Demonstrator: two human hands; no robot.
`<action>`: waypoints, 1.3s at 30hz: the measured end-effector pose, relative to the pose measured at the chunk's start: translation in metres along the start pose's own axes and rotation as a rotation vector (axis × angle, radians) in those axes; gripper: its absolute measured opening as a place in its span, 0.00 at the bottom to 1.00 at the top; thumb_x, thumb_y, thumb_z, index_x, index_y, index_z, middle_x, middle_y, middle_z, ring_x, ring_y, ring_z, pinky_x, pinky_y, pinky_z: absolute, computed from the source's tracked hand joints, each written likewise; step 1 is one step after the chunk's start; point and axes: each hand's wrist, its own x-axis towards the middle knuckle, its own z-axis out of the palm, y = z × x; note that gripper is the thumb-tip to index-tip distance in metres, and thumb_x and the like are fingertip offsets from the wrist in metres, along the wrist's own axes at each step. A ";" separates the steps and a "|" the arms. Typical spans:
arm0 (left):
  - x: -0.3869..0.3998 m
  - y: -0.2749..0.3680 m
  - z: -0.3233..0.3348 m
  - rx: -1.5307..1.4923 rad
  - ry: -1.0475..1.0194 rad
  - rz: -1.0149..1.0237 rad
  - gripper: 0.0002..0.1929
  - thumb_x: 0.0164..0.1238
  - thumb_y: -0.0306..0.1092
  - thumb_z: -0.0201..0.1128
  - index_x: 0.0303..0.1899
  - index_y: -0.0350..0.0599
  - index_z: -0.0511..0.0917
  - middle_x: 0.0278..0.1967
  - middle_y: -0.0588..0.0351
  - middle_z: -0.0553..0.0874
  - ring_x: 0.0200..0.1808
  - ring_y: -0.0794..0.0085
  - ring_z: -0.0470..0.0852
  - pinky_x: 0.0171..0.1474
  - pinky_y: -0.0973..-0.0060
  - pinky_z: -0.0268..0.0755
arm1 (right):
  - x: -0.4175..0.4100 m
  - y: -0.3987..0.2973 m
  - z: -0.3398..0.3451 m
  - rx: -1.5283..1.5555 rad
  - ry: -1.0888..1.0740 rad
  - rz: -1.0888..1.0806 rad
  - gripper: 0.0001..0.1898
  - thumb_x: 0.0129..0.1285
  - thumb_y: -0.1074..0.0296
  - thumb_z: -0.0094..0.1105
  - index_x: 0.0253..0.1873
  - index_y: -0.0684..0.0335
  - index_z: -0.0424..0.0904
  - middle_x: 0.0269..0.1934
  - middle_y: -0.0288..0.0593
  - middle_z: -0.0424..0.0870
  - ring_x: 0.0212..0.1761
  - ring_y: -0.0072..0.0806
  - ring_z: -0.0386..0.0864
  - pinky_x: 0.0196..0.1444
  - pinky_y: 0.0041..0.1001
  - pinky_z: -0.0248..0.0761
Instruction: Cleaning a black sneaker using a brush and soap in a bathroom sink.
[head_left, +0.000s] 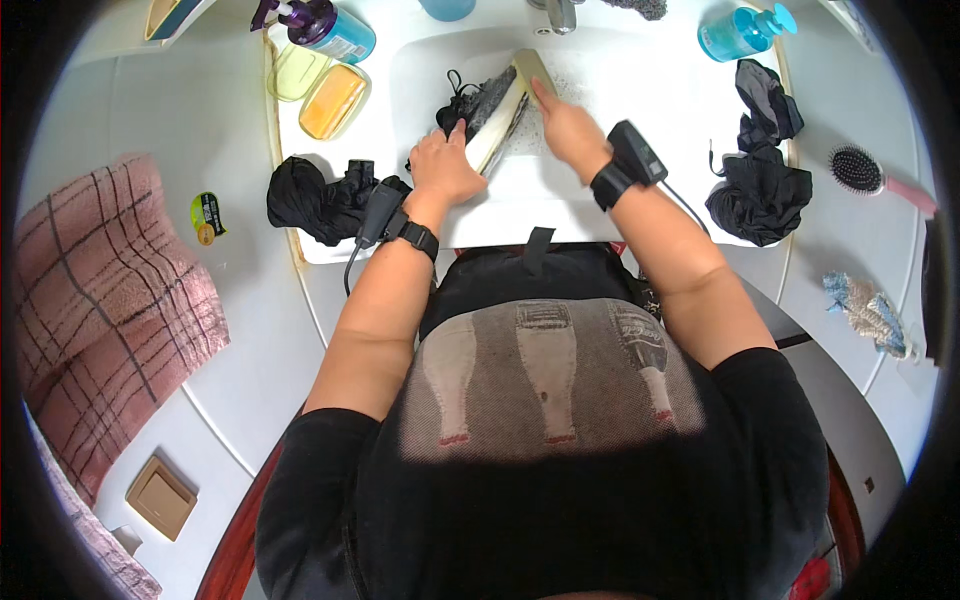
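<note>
A dark shoe with a white sole (495, 135) lies on its side in the white sink basin (622, 112), with suds on its upper and black laces at its left. My left hand (444, 166) grips the near end of the shoe. In my right hand (568, 124) is a pale scrubbing brush (532, 73), its index finger stretched along the back, held against the far end of the sole. The brush's bristles are hidden. Dark specks and suds dot the basin around the shoe. Each wrist wears a strapped black device with a cable.
Black cloth bundles lie on the sink's left (322, 199) and right (761, 191) rims. Orange soap (332, 101) in a dish and a purple-topped pump bottle (337, 34) stand back left; a blue pump bottle (739, 34) stands back right. The faucet (560, 16) is beyond the brush.
</note>
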 end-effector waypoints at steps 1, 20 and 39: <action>0.000 -0.002 0.003 -0.004 -0.011 -0.002 0.43 0.36 0.45 0.66 0.62 0.45 0.62 0.45 0.43 0.75 0.50 0.54 0.72 0.54 0.64 0.63 | -0.010 -0.007 0.004 0.042 -0.005 0.069 0.20 0.66 0.66 0.37 0.63 0.51 0.63 0.28 0.60 0.78 0.29 0.53 0.76 0.33 0.44 0.69; 0.004 -0.004 0.002 -0.023 -0.047 -0.002 0.42 0.36 0.46 0.65 0.61 0.44 0.64 0.44 0.44 0.77 0.49 0.55 0.74 0.53 0.66 0.65 | -0.063 -0.017 0.026 -0.007 -0.267 -0.147 0.26 0.63 0.68 0.40 0.66 0.39 0.55 0.26 0.57 0.77 0.25 0.51 0.75 0.30 0.45 0.66; 0.003 0.001 0.001 0.015 -0.054 -0.025 0.42 0.37 0.46 0.64 0.61 0.46 0.64 0.44 0.45 0.77 0.48 0.55 0.75 0.52 0.65 0.66 | -0.037 -0.019 0.009 -0.131 -0.202 -0.065 0.26 0.62 0.69 0.41 0.65 0.36 0.59 0.24 0.55 0.77 0.25 0.46 0.77 0.29 0.42 0.68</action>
